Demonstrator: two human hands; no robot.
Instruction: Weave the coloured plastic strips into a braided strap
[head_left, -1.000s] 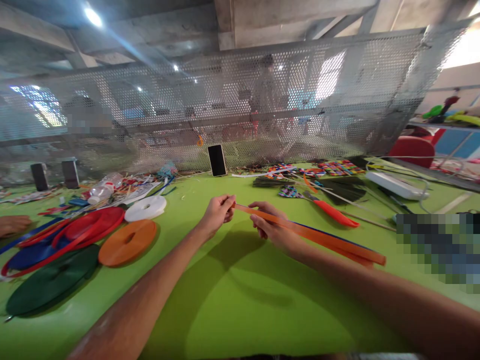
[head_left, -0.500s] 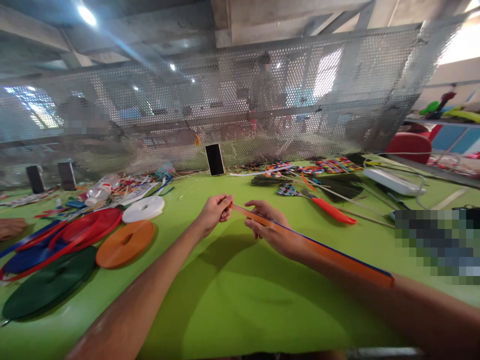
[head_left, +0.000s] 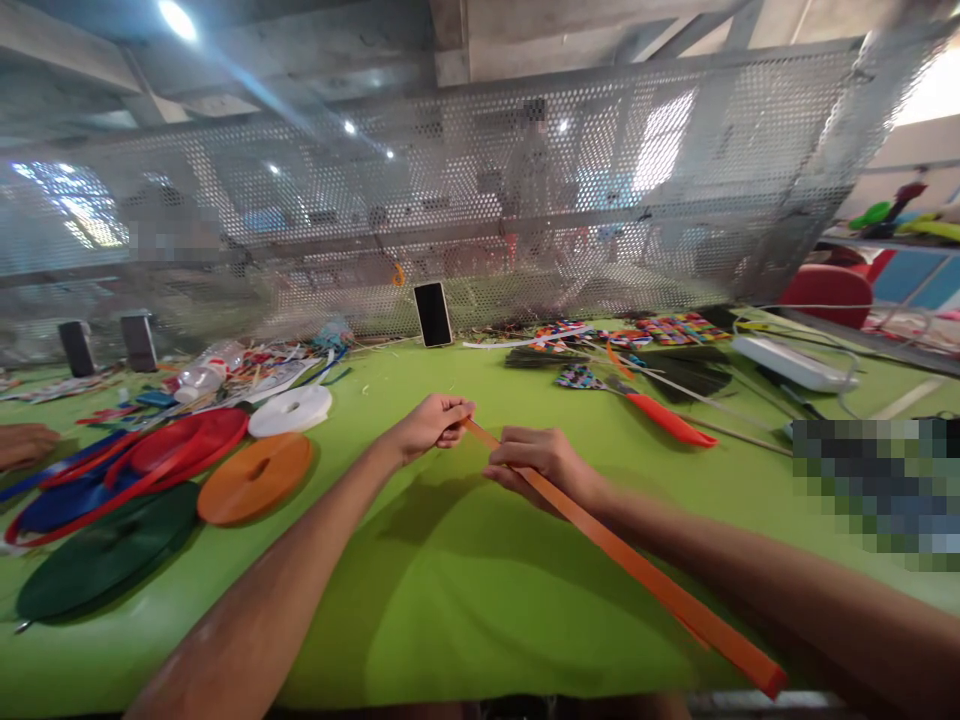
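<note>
An orange strip of flat strapping [head_left: 637, 558] slants from the middle of the view toward the lower right, above the green table. My left hand [head_left: 436, 425] pinches its far end between thumb and fingers. A short way along, my right hand [head_left: 541, 460] is closed around the strip with curled fingers. The long free end runs below my right forearm and hangs near the table's front edge. To the left lie an orange roll [head_left: 256, 478], a white roll [head_left: 291, 410], a dark green roll [head_left: 120, 545] and a red roll [head_left: 196, 445] of similar strip.
A phone [head_left: 433, 314] stands upright before the perforated metal screen [head_left: 465, 190]. At the right lie a red-handled tool [head_left: 671, 420], woven colourful pieces [head_left: 679, 330] and a white power strip [head_left: 795, 363]. Another person's hand [head_left: 26, 445] rests at the left edge.
My right hand has closed around the strip, its fingers having been apart before. The strip's free end has swung down and its orange face has turned upward. My left hand keeps its pinch.
</note>
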